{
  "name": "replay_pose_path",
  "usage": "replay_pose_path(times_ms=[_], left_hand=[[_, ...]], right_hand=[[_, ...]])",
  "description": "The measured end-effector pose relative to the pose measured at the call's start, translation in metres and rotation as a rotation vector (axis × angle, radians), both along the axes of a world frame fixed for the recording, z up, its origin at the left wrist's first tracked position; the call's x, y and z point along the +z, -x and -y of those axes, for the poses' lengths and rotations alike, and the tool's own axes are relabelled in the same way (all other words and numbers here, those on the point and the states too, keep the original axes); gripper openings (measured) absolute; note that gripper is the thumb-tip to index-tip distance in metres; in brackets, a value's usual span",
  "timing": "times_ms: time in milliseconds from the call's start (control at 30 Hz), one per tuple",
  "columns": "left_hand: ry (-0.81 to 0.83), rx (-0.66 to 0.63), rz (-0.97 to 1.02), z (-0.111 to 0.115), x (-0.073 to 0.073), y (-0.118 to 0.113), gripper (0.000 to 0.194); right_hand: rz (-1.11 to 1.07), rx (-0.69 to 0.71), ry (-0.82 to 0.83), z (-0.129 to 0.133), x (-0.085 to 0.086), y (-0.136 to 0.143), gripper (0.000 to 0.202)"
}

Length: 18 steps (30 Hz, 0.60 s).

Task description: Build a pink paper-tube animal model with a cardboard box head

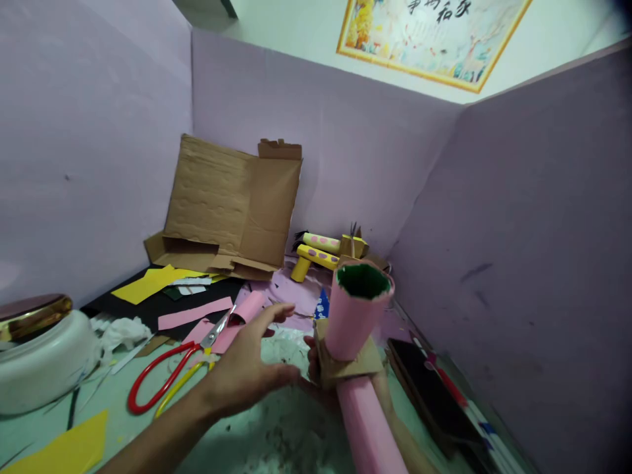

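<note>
My right hand (381, 394) is wrapped round a craft piece made of pink paper tubes (356, 316) and a brown cardboard block (363, 367). One tube stands up from the block, its open end showing a green inside. The other tube (371, 431) runs toward me from below the block and hides much of that hand. Just left of the piece, my left hand (251, 368) is open and holds nothing, thumb and fingers apart. Beside its wrist lie red-handled scissors (185, 365) with blades slightly apart. Close by are a yellow-handled pair (185, 388) and a pink paper roll (249, 306).
A flattened cardboard box (232, 204) leans on the back panel. Near it lie yellow painted tube figures (318, 253). Yellow paper (145, 283), a pink strip (195, 314) and a white pot (47, 365) are left. A dark phone-like object (434, 395) and pens (451, 385) lie right.
</note>
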<state>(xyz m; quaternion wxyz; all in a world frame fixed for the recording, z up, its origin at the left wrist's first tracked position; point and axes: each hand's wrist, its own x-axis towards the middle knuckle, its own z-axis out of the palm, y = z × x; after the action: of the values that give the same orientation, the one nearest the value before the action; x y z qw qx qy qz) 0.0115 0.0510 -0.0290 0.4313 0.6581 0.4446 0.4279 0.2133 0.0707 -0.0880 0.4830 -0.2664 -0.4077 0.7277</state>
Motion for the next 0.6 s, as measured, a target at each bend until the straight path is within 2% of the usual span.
replay_pose_path(times_ms=[67,133,233,367,500,600], left_hand=[[0.033,-0.019,-0.011,0.005,-0.001,-0.008,0.085],[0.027,-0.036,-0.003,0.008,-0.003,-0.015,0.088],[-0.027,-0.058,0.017,0.01,-0.008,-0.022,0.086],[-0.042,-0.006,0.058,0.012,-0.011,-0.026,0.089],[-0.08,-0.108,0.052,0.015,-0.008,-0.026,0.069],[-0.061,-0.13,0.062,0.013,-0.008,-0.025,0.056]], right_hand=[[-0.173,0.1,0.171,0.001,0.0,0.005,0.07],[-0.242,0.104,0.188,0.004,0.0,0.01,0.064],[-0.254,0.072,0.23,0.009,0.0,0.016,0.052],[-0.239,0.093,0.305,0.014,-0.004,0.019,0.048],[-0.164,0.091,0.253,0.016,-0.006,0.021,0.04],[-0.037,0.049,0.145,0.014,-0.003,0.021,0.045]])
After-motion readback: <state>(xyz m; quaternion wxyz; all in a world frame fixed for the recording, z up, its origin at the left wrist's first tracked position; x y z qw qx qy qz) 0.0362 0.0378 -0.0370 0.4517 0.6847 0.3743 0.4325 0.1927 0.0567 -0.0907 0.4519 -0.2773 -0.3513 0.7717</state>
